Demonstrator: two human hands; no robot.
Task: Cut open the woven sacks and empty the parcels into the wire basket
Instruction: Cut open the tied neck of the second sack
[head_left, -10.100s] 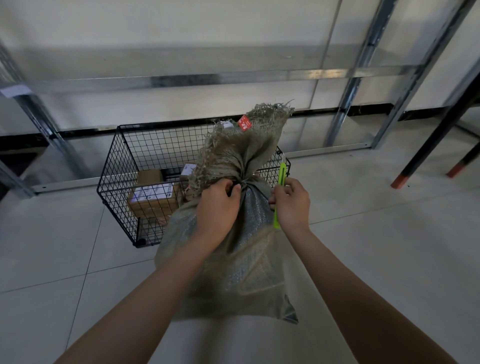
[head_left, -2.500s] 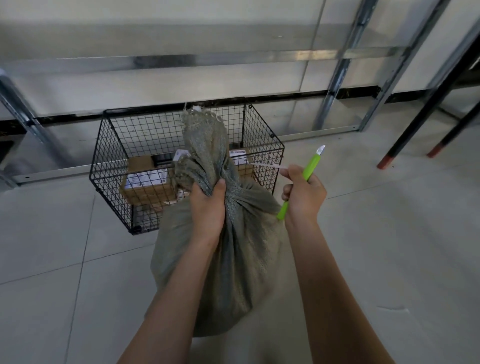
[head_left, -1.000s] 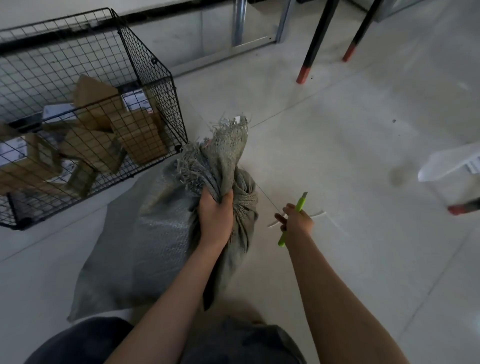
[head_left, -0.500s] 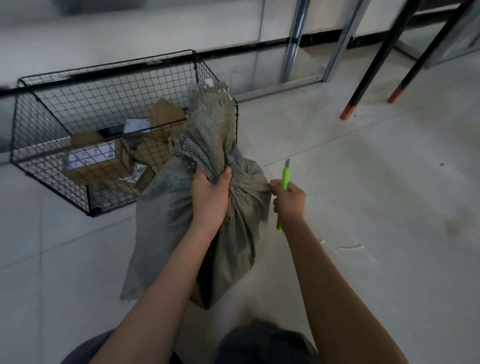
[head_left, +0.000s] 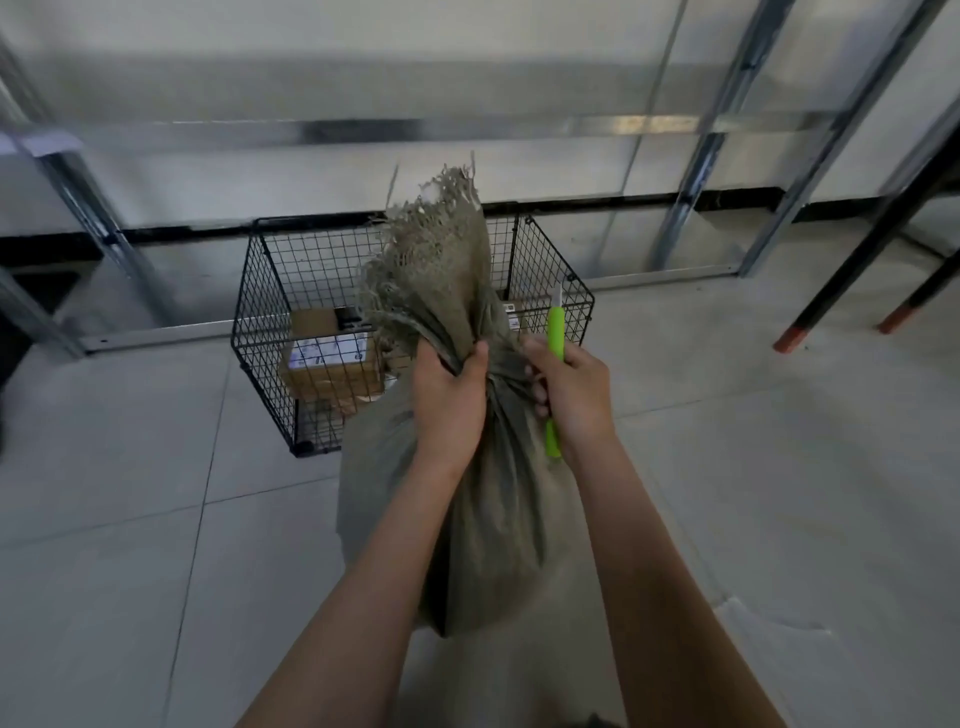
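Note:
A grey-green woven sack (head_left: 493, 519) stands upright on the floor in the middle of the view, its frayed top sticking up above a bunched neck. My left hand (head_left: 452, 400) grips that neck from the left. My right hand (head_left: 571, 395) holds a green utility knife (head_left: 555, 332) upright, blade tip up, right beside the neck. Behind the sack stands the black wire basket (head_left: 270, 332) with cardboard parcels (head_left: 327, 358) inside.
A wall with metal framing (head_left: 696, 208) runs behind the basket. Dark table legs with red feet (head_left: 810, 322) stand at the right. Pale tiled floor (head_left: 130, 519) spreads to the left and right of the sack.
The sack is lifted more upright in front of the basket. My right hand with the knife has come in against the neck from the right. The view has swung back toward the wall.

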